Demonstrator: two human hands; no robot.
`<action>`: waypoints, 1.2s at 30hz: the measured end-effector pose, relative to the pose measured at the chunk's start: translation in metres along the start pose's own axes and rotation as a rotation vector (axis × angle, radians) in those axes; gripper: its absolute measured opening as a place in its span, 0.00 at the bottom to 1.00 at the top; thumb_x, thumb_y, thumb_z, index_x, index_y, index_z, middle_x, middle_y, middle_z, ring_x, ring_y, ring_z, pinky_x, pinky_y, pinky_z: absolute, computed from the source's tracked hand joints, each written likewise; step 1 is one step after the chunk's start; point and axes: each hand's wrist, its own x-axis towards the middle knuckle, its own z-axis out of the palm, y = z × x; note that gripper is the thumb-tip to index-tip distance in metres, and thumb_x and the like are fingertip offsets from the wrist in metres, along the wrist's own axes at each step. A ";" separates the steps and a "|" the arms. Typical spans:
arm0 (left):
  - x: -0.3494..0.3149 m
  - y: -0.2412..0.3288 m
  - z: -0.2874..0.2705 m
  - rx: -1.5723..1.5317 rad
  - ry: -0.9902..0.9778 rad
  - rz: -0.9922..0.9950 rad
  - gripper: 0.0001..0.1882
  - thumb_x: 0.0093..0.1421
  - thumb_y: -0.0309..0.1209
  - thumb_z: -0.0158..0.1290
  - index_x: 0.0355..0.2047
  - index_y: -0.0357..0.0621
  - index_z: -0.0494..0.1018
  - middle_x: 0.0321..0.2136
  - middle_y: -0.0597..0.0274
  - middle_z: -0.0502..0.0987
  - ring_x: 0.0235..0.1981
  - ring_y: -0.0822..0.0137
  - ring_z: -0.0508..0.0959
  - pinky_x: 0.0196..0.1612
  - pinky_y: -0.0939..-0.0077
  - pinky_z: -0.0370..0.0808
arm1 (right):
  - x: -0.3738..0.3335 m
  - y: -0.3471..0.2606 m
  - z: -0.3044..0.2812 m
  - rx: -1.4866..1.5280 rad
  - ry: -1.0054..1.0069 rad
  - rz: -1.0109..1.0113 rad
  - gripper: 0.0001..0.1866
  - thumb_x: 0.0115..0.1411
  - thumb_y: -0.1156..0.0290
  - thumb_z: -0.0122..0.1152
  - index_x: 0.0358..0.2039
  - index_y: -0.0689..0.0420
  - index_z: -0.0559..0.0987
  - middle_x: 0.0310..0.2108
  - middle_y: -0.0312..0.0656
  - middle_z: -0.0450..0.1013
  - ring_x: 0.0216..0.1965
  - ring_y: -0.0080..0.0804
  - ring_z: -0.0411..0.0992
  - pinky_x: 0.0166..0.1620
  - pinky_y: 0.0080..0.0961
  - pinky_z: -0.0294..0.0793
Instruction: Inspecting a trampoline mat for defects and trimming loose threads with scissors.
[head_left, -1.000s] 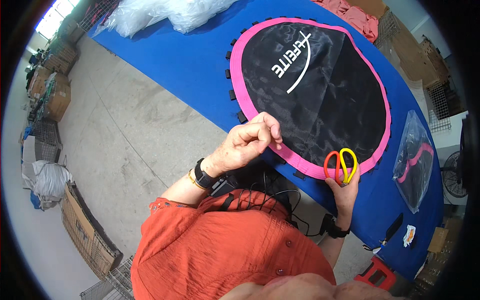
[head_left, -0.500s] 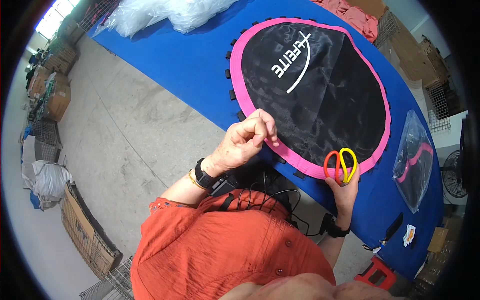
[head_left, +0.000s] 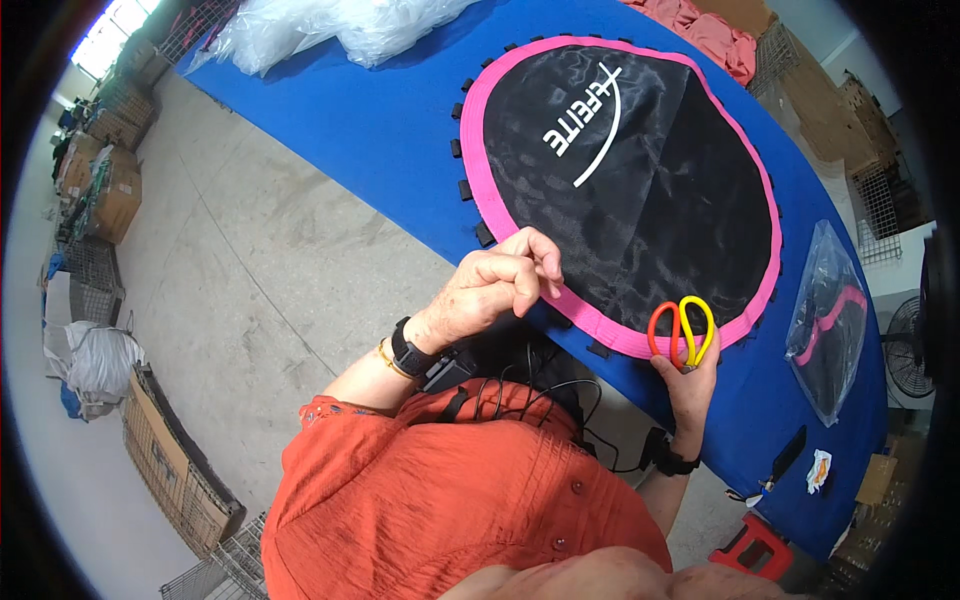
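A round trampoline mat [head_left: 640,170] of black mesh is lying flat on a blue table [head_left: 400,130], bordered by a pink band with short black loops jutting from its rim and carrying a white printed mark near its middle. The left hand [head_left: 500,285], fingertips drawn together, is pinching the pink border at the mat's near edge. The right hand [head_left: 690,375] is gripping a pair of scissors [head_left: 682,330] with one orange and one yellow handle ring, resting against the same border farther along. A clear plastic bag [head_left: 830,320] with black and pink contents is lying on the table beside the mat.
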 end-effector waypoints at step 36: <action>0.004 -0.057 -0.051 1.242 0.140 0.067 0.07 0.55 0.24 0.58 0.36 0.43 0.78 0.40 0.57 0.78 0.44 0.52 0.76 0.49 0.59 0.71 | -0.001 0.010 -0.002 0.107 -0.051 -0.113 0.57 0.50 0.83 0.83 0.77 0.60 0.58 0.62 0.45 0.69 0.59 0.34 0.73 0.60 0.29 0.79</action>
